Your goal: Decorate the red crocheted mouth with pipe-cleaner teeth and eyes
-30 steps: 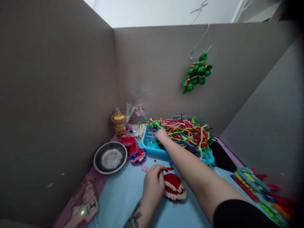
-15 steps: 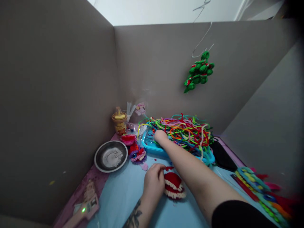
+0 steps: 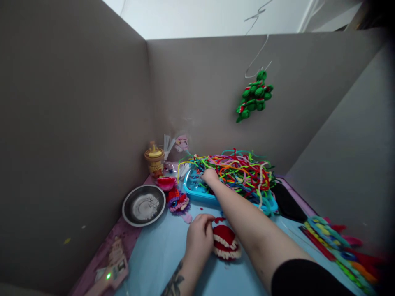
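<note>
Red piece point(image 3: 224, 234) unmoved, touching left hand point(image 3: 199, 238): grip curled, hold unclear. Right hand point(image 3: 210, 176) still in tray point(image 3: 202, 197), can't tell grip.

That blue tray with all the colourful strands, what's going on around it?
A person is reaching with the right hand into the left part of the blue tray, which is heaped with fuzzy strands; the fingertips are hard to make out. The left hand is at the left edge of a red and cream fuzzy piece on the blue work surface. A metal bowl sits to the left, holding small pale bits.
</note>
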The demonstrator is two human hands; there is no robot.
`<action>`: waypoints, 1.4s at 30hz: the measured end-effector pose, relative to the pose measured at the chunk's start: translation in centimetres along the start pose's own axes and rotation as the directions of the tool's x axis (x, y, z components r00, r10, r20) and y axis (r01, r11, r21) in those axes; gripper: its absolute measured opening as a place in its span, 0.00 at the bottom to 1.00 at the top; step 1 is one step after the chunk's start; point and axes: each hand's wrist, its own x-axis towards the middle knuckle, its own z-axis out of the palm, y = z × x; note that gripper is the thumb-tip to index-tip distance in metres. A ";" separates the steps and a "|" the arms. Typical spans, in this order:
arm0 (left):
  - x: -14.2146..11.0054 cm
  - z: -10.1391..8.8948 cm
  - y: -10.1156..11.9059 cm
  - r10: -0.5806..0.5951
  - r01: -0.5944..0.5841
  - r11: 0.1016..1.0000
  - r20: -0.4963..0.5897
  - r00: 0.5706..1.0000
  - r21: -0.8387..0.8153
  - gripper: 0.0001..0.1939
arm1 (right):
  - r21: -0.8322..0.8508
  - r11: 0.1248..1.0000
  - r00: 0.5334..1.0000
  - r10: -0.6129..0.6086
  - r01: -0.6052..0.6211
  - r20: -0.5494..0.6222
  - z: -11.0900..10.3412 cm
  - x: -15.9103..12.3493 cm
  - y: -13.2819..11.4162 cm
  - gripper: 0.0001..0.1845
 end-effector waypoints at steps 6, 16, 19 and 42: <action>0.0 0.1 -0.1 0.001 -0.001 1.000 0.009 1.000 -0.010 0.14 | -0.072 0.997 0.999 0.010 -0.008 0.032 0.7 0.7 -0.3 0.16; 0.0 0.1 -0.4 -0.005 0.005 1.000 -0.005 1.000 -0.018 0.14 | -0.212 0.957 0.973 -0.168 0.199 0.158 0.2 0.6 -0.4 0.18; 0.0 0.1 -0.6 0.003 -0.003 1.000 -0.010 1.000 -0.014 0.14 | -0.219 0.943 0.957 -0.209 0.252 0.199 -0.3 0.3 0.0 0.17; 0.3 0.5 -1.0 0.019 -0.019 1.000 -0.001 1.000 -0.011 0.14 | 0.058 0.968 0.942 -0.251 0.244 0.223 0.6 0.4 2.2 0.16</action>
